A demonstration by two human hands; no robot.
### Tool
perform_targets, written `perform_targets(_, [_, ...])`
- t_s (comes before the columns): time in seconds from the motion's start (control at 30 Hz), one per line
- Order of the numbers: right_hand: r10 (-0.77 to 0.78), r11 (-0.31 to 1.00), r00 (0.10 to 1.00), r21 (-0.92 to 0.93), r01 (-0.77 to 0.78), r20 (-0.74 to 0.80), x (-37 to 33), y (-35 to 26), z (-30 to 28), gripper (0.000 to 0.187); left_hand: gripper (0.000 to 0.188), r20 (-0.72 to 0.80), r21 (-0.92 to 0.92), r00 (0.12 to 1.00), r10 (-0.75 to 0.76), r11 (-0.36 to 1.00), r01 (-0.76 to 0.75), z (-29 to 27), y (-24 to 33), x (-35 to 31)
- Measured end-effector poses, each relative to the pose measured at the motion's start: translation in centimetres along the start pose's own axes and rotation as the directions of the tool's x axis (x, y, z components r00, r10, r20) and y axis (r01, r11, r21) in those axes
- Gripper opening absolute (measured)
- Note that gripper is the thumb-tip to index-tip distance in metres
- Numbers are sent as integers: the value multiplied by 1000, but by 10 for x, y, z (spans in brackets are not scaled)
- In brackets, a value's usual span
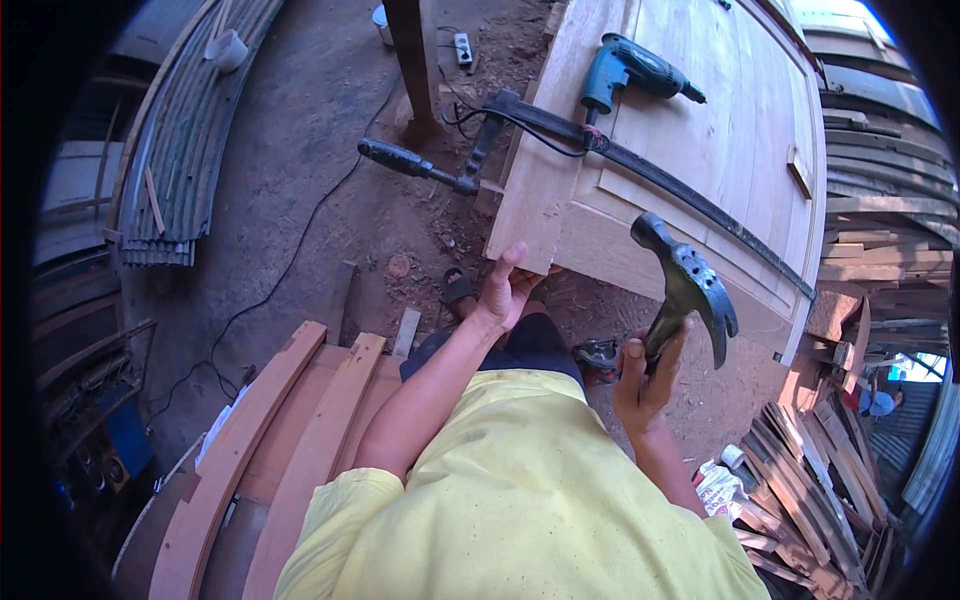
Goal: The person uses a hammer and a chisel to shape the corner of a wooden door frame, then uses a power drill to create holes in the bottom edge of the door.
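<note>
My right hand [648,385] is closed round the handle of a claw hammer [692,280]. The hammer is raised, its head near the close edge of a large wooden panel door [700,140]. At the door's near left corner, my left hand [507,290] grips the end of the side board, thumb on top and fingers partly hidden underneath. A long dark bar clamp [690,195] spans the door, its handle [400,158] sticking out past the left edge. On the door lies a teal power drill [625,72].
Long wooden boards [310,470] lie at the lower left. Corrugated sheets [180,170] are stacked at the far left. A power strip [462,48] and a cord rest on the dirt floor. Stacked timber [890,190] and scrap wood [800,490] line the right. A person [878,402] is in the distance.
</note>
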State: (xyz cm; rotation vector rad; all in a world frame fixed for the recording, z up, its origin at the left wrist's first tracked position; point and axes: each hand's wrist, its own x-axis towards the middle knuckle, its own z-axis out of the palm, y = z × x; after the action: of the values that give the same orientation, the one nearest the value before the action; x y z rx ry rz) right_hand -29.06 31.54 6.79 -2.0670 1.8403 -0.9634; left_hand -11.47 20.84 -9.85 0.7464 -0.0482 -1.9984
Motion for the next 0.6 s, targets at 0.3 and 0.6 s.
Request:
perform_targets(0.3, [218,974,911,-135,-181,351,18,9,40,70,77,15,-45,998,-54,998,54,-9,-6,2])
perform_targets(0.6, [80,989,996,121,-83,27,-5,10,20,67,73,61,-48,996,-60,997,63,-7,-2,3])
